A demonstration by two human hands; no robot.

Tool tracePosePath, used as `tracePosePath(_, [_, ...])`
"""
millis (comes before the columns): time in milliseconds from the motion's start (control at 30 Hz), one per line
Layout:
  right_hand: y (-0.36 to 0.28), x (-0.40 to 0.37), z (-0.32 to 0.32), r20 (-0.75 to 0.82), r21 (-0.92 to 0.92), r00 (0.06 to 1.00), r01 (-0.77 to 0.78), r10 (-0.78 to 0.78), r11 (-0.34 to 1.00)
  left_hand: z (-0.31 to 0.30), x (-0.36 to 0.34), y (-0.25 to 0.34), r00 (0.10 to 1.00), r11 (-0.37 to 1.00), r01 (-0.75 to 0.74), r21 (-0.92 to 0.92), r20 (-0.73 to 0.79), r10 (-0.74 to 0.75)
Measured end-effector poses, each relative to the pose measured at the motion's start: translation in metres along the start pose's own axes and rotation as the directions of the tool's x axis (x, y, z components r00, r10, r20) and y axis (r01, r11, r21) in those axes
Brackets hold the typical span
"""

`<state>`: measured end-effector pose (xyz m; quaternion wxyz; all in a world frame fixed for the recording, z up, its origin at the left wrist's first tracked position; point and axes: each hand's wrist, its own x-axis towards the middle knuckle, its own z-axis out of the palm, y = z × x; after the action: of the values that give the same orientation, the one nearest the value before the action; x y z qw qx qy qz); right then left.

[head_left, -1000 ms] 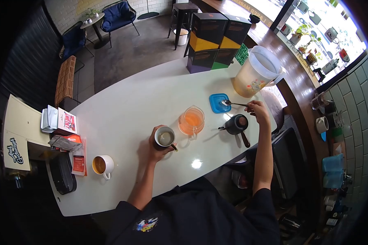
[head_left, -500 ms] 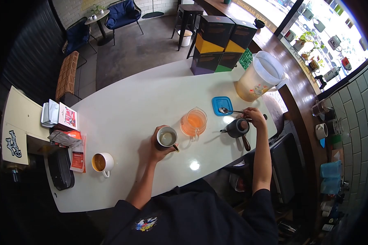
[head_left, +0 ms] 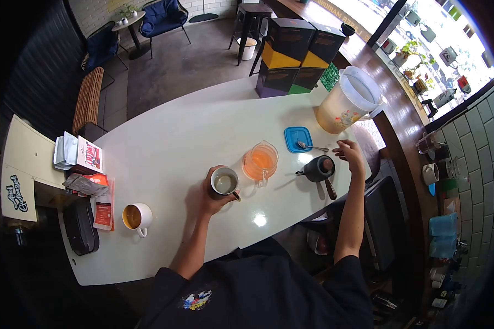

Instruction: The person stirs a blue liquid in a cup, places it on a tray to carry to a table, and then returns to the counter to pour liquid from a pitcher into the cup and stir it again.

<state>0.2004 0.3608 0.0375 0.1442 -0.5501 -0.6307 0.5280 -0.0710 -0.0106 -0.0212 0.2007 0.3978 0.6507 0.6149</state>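
- Head view: left grip (head_left: 207,196) clenched round a dark mug (head_left: 223,182) on the desk (head_left: 175,137); right grip (head_left: 350,153) released, fingers spread, the spoon (head_left: 307,146) just beyond its fingertips, bowl on a blue lid (head_left: 293,134).
- Better to hold the mug level and keep clear of the black pot (head_left: 318,169) beside the right grip.
- Print on the packets (head_left: 88,159) far left: unreadable.

dark cup (head_left: 224,182) upright, spoon (head_left: 307,146) on blue lid (head_left: 297,139)
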Motion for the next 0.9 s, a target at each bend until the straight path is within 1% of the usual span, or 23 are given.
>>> tracePosePath(33, [-0.002, -0.004, -0.002, -0.09, -0.009, 0.984, 0.151, -0.151, 0.989, 0.0, 0.0, 0.0, 1.0, 1.0, -0.016, 0.005, 0.001, 0.016])
tracePosePath(67, [-0.006, -0.011, -0.004, -0.177, -0.03, 0.939, 0.296, -0.297, 0.955, -0.001, 0.0, 0.002, 1.0, 1.0, -0.014, 0.007, 0.004, 0.014])
tracePosePath(100, [-0.016, -0.027, 0.002, -0.223, -0.002, 0.882, 0.425, -0.414, 0.905, -0.002, 0.0, 0.007, 0.999, 1.0, 0.021, -0.013, 0.025, -0.021])
tracePosePath(133, [-0.027, -0.042, 0.008, -0.224, 0.001, 0.884, 0.421, -0.41, 0.907, -0.003, 0.0, 0.01, 0.997, 0.998, 0.056, -0.031, 0.046, -0.055])
tracePosePath(200, [-0.047, -0.074, 0.026, -0.149, -0.017, 0.803, 0.582, -0.578, 0.813, -0.002, -0.001, 0.011, 0.997, 0.997, 0.054, -0.051, 0.049, -0.052])
tracePosePath(267, [-0.059, -0.107, 0.05, -0.036, -0.02, 0.825, 0.564, -0.565, 0.825, -0.001, 0.001, 0.013, 0.998, 0.996, 0.049, -0.073, 0.05, -0.046])
tracePosePath(333, [-0.05, -0.127, 0.082, 0.106, -0.005, 0.795, 0.602, -0.598, 0.799, -0.002, 0.0, 0.016, 0.997, 0.994, 0.049, -0.101, 0.058, -0.043])
tracePosePath(400, [-0.047, -0.147, 0.11, 0.255, -0.161, 0.823, 0.554, -0.508, 0.817, -0.001, 0.0, 0.017, 0.997, 0.995, 0.066, -0.071, 0.043, -0.063])
tracePosePath(467, [-0.04, -0.158, 0.138, 0.227, -0.181, 0.858, 0.502, -0.46, 0.846, -0.002, -0.001, 0.015, 0.996, 0.996, 0.085, -0.039, 0.027, -0.084])
tracePosePath(533, [-0.015, -0.15, 0.161, 0.161, -0.265, 0.842, 0.54, -0.516, 0.799, -0.003, -0.001, 0.011, 0.991, 0.991, 0.124, 0.042, 0.038, -0.126])
tracePosePath(600, [-0.013, -0.15, 0.177, 0.151, -0.202, 0.864, 0.503, -0.481, 0.84, -0.004, 0.001, 0.008, 0.993, 0.993, 0.108, 0.049, 0.04, -0.11])
tracePosePath(633, [-0.012, -0.151, 0.183, 0.152, -0.2, 0.865, 0.502, -0.479, 0.842, -0.004, -0.001, 0.007, 0.994, 0.994, 0.094, 0.05, 0.05, -0.097])
tracePosePath(700, [-0.014, -0.153, 0.194, 0.211, -0.048, 0.913, 0.367, -0.35, 0.929, -0.003, -0.001, 0.003, 0.996, 0.997, 0.071, 0.018, 0.052, -0.072])
tracePosePath(733, [-0.009, -0.151, 0.201, 0.208, -0.047, 0.914, 0.366, -0.349, 0.93, -0.002, -0.001, 0.001, 0.998, 0.999, 0.046, -0.015, 0.049, -0.045])
tracePosePath(800, [0.001, -0.147, 0.212, 0.206, 0.183, 0.907, 0.332, -0.367, 0.925, -0.001, -0.001, -0.003, 0.999, 0.999, 0.029, -0.026, 0.04, -0.028])
tracePosePath(833, [0.005, -0.146, 0.213, 0.227, 0.239, 0.894, 0.334, -0.387, 0.912, -0.001, -0.001, -0.005, 1.0, 0.999, 0.009, -0.037, 0.025, -0.008])
tracePosePath(867, [0.006, -0.147, 0.213, 0.231, 0.239, 0.893, 0.334, -0.387, 0.912, -0.001, -0.001, -0.002, 1.0, 0.999, 0.01, -0.035, 0.022, -0.01])
tracePosePath(900, [0.007, -0.148, 0.212, 0.233, 0.196, 0.895, 0.34, -0.381, 0.92, -0.002, -0.001, 0.002, 0.999, 0.999, 0.035, -0.033, 0.038, -0.034])
